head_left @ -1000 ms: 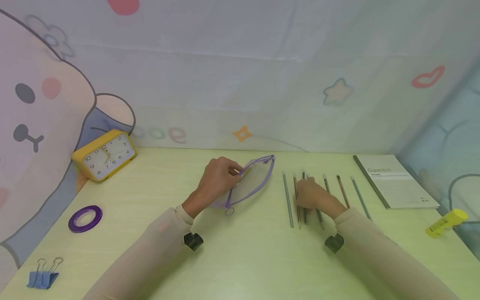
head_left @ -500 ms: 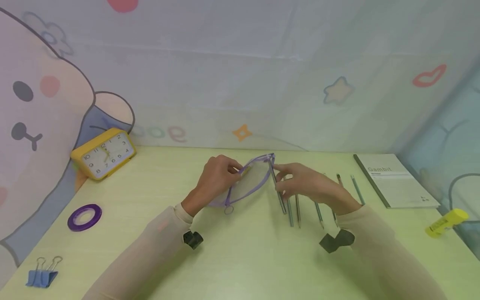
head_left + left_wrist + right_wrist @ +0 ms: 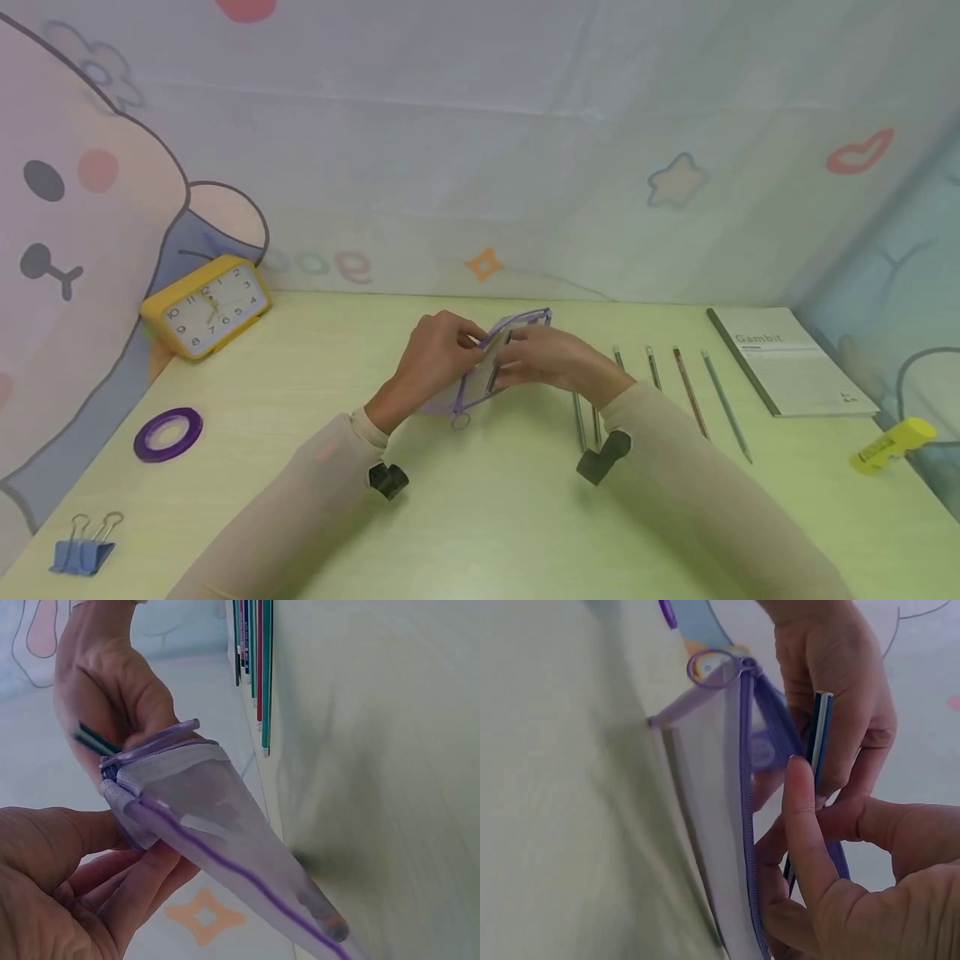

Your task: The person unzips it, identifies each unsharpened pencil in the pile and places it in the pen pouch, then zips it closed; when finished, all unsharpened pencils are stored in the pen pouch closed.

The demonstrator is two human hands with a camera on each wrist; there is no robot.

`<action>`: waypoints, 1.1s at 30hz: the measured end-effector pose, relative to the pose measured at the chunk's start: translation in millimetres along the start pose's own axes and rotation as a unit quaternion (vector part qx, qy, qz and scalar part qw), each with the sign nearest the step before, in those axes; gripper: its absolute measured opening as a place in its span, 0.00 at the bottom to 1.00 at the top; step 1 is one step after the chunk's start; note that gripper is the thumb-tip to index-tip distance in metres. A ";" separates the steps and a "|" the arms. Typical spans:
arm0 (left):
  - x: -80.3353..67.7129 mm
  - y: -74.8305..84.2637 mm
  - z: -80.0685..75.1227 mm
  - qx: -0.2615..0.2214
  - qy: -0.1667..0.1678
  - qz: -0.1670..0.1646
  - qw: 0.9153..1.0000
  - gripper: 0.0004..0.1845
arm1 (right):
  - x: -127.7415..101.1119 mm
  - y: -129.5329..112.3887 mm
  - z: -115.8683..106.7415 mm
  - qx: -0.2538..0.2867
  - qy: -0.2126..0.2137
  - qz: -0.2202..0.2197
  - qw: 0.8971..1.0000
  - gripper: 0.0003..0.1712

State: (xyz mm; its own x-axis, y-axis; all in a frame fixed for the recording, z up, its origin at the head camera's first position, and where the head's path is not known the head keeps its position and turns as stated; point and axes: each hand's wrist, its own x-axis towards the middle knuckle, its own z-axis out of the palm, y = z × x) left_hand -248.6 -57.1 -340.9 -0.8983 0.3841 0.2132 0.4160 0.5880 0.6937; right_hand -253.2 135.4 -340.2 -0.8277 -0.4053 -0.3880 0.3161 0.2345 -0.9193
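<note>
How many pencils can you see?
7 pencils: one in the right hand; six on the table, left to right: teal, brown, teal, dark, brown, teal. More may be hidden in the pouch.

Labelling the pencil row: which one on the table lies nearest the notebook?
The teal pencil at the row's right end: it lies between a brown pencil and the Gambit notebook; the rest are farther left.

Pale table point(image 3: 480, 525) bearing clock point(image 3: 208, 310), purple roll point(image 3: 162, 455), clip point(image 3: 81, 557), pencils point(image 3: 727, 407), notebook point(image 3: 791, 367)
</note>
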 end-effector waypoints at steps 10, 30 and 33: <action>2.3 1.0 0.3 -0.006 0.002 0.005 1.000 0.11 | 8.5 -8.2 -0.7 -0.035 0.006 0.016 0.999 0.22; 0.6 -2.8 -2.7 -0.007 0.006 -0.025 1.000 0.14 | -45.3 10.8 -38.4 -0.440 0.136 -0.013 0.888 0.30; 0.3 -3.0 -1.9 -0.001 0.005 -0.032 0.999 0.14 | -41.1 26.7 -36.3 -0.467 0.130 0.008 0.875 0.23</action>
State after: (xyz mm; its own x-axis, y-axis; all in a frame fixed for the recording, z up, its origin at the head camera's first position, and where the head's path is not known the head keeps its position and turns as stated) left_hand -250.4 -60.2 -341.6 -0.9248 0.3382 0.1745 0.3565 0.6095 0.7082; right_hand -227.6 190.4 -346.4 -0.9427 -0.2087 -0.2603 -0.0871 0.9070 -0.4121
